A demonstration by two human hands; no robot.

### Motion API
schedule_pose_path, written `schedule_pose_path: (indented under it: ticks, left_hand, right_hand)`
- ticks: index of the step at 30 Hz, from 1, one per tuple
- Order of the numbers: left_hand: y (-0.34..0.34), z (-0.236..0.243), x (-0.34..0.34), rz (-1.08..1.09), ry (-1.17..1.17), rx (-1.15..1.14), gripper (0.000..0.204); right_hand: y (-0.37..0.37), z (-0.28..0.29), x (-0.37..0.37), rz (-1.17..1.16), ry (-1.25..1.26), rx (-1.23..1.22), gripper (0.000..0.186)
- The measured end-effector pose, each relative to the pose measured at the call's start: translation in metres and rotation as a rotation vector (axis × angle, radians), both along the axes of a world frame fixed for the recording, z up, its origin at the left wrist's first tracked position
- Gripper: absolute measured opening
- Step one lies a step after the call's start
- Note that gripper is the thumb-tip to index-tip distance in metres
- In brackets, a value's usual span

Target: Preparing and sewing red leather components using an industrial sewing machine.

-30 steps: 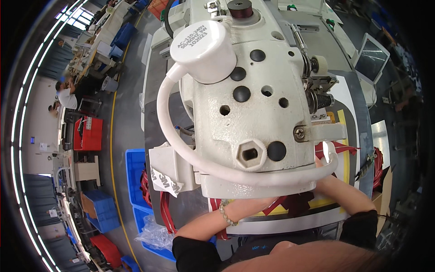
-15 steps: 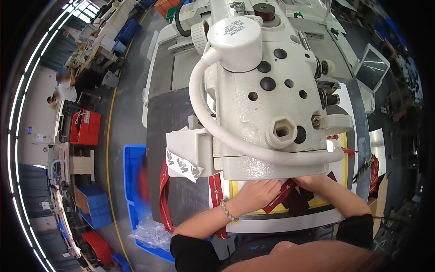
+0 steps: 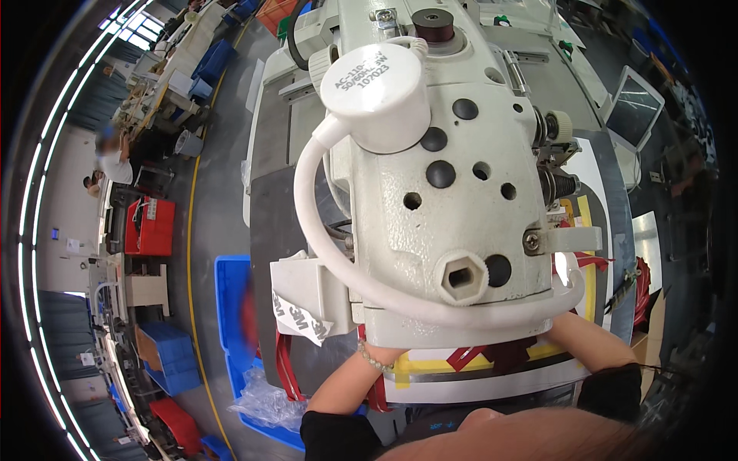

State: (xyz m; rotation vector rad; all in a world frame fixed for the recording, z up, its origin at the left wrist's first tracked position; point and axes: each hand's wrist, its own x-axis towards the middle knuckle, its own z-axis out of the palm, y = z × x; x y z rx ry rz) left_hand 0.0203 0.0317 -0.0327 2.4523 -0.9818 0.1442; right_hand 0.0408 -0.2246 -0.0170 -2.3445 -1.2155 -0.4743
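A white industrial sewing machine head (image 3: 430, 253) covers most of my working area. My left hand (image 3: 386, 355), with a beaded bracelet at the wrist, reaches beneath its front edge, and its fingers are hidden. From the other side my right hand (image 3: 563, 329) also goes under the machine, fingers out of sight. Between the wrists, dark red fabric (image 3: 509, 356) and a red zipper piece (image 3: 466, 356) lie on a white board edged with yellow tape (image 3: 407, 367). Whether either hand touches them is hidden. Long red zipper tape (image 3: 287, 373) hangs left of my left forearm.
A white cable loops around the machine's front, beside a white box (image 3: 307, 296). Blue bins (image 3: 234, 307) with clear plastic wrap (image 3: 269, 399) stand at the left. A screen (image 3: 636, 109) is at the far right. A person (image 3: 115, 157) sits in the left background.
Both hands, whose backs were visible at the machine's front edge, are now mostly covered by it. The machine appears lower and larger as my view shifts. The red pieces show less.
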Motion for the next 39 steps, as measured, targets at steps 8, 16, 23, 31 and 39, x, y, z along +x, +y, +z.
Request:
schedule_pose_path:
  ticks: [8,16,23,31,39]
  left_hand:
    - [-0.008,0.005,-0.002,-0.131,-0.146,0.108,0.042]
    - [-0.010,0.007,-0.020,-0.200,-0.259,0.191,0.047]
    - [-0.014,0.006,-0.013,-0.355,-0.537,0.424,0.043]
    - [-0.020,0.004,-0.007,-0.548,-0.910,0.754,0.039]
    - [-0.024,0.006,-0.005,-0.492,-0.702,0.633,0.039]
  right_hand:
    - [-0.009,-0.016,-0.008,-0.015,0.202,-0.039,0.032]
    - [-0.008,0.001,0.004,-0.134,0.298,0.168,0.035]
    - [-0.016,-0.002,0.006,-0.071,0.201,0.098,0.037]
    - [-0.022,-0.049,-0.002,-0.092,0.202,0.023,0.036]
    - [-0.012,-0.003,0.000,-0.149,0.270,0.117,0.035]
